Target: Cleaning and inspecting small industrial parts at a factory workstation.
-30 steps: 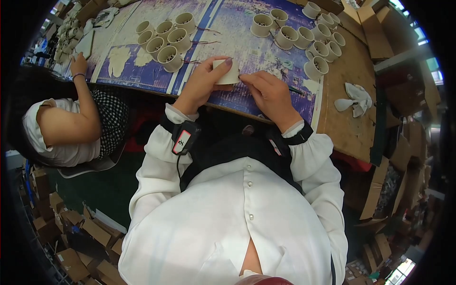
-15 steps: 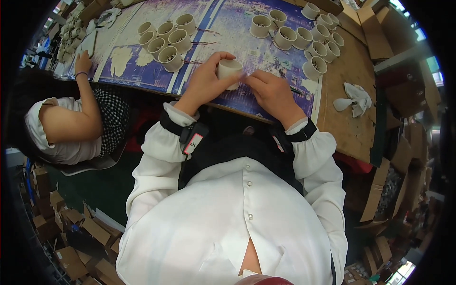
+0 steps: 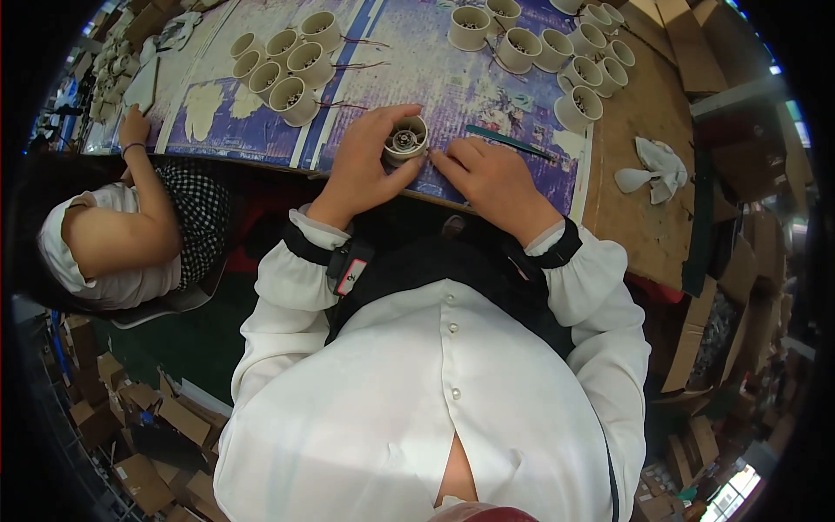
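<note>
A round white cup-shaped housing [image 3: 408, 157] stands at the table's near edge, its open mouth facing up and showing a ring and small metal parts inside. My left hand [image 3: 364, 161] wraps round its left side, thumb in front and fingers behind. Close by on the right is my right hand [image 3: 494, 181], its fingers bent and thumb and forefinger together near the housing's rim. Whatever those fingertips pinch, if anything, is too small to make out. Just beyond the right hand lies a slim teal pair of tweezers [image 3: 504, 141].
Several similar white cups [image 3: 294, 100] with wires stand at the left, and more [image 3: 519, 50] at the back right. A crumpled white cloth [image 3: 658, 168] lies on the brown board at right. A co-worker's arm [image 3: 148, 196] rests at the table's left. Cardboard boxes [image 3: 696, 339] flank the right.
The white housing has tipped in my left hand, so its open mouth now shows instead of its side. My right hand has shifted slightly down, and the tweezers show more fully.
</note>
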A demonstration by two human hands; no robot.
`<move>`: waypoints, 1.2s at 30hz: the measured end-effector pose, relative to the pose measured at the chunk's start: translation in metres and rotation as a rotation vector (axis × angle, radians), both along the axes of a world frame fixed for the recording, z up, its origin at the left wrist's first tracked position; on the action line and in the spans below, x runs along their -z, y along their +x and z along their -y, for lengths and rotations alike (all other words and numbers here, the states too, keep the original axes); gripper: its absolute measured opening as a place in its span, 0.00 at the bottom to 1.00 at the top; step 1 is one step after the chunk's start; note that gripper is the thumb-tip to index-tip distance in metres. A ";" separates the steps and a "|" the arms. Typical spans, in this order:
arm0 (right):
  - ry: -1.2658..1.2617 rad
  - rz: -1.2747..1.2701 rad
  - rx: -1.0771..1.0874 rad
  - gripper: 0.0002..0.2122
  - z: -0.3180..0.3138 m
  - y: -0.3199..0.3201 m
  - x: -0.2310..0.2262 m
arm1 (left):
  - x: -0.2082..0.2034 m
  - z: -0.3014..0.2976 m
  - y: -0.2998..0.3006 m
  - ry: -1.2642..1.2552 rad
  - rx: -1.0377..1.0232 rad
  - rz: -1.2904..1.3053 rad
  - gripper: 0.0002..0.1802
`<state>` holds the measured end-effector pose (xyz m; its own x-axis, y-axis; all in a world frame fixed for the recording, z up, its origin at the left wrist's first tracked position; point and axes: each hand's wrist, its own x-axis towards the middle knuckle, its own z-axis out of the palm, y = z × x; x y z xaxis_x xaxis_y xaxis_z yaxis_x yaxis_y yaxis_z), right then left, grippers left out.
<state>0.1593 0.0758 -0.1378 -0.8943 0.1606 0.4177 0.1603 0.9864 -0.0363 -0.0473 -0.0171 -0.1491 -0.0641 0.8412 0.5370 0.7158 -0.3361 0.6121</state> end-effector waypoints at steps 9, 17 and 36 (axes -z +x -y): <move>-0.094 -0.021 0.038 0.17 0.007 0.003 -0.005 | 0.008 -0.005 0.027 -0.030 -0.324 0.027 0.27; -0.328 -0.093 0.049 0.16 -0.010 0.027 -0.025 | -0.004 -0.005 0.033 0.074 -0.391 -0.113 0.28; -0.468 -0.226 0.187 0.09 -0.041 0.004 -0.035 | -0.002 -0.008 0.014 0.018 -0.351 -0.107 0.31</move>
